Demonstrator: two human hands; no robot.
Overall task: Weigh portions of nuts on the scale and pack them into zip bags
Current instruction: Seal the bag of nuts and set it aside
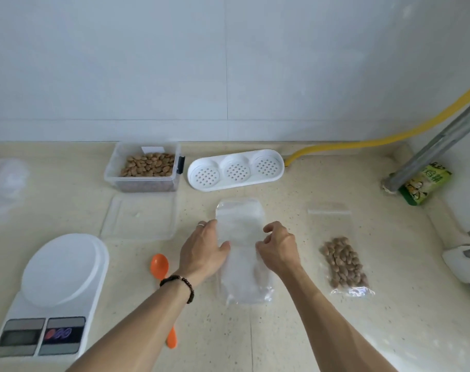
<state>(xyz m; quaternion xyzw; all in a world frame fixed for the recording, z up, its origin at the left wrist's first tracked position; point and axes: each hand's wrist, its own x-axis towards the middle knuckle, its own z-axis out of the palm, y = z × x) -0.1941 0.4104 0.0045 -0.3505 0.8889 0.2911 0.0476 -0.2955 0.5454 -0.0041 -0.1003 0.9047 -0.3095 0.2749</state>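
Both hands are on an empty clear zip bag (pixel 241 251) lying flat on the speckled surface (pixel 295 331), its zip end pointing away from the person. The left hand (pixel 203 249) has its fingers curled along the bag's left edge, thumb pressed onto the plastic, a ring on one finger and a dark bead bracelet (pixel 181 285) at the wrist. The right hand (pixel 278 247) pinches the bag's right edge, fingers bent in, thumb tucked against the film. So each hand has hold of one side of the bag.

Just right of the right hand lies a filled zip bag (pixel 342 264), flat on the surface, with a brown heap of nuts in its lower half. Left of the left hand, an orange spoon (pixel 161 275) lies bowl up, its handle running under the left forearm. Further left sits a white kitchen scale (pixel 54 291), and what its display reads cannot be made out.

Beyond the hands, near the wall, a clear plastic tub (pixel 145 167) holds loose nuts (pixel 149 165), and its clear lid (pixel 139 218) lies flat just in front of it. Right of the tub rests a white tray with three perforated wells (pixel 236 169). A yellow hose (pixel 362 142) curves along the wall to the far right, where a green snack packet (pixel 424 186) leans beside a grey metal pole (pixel 432 151).
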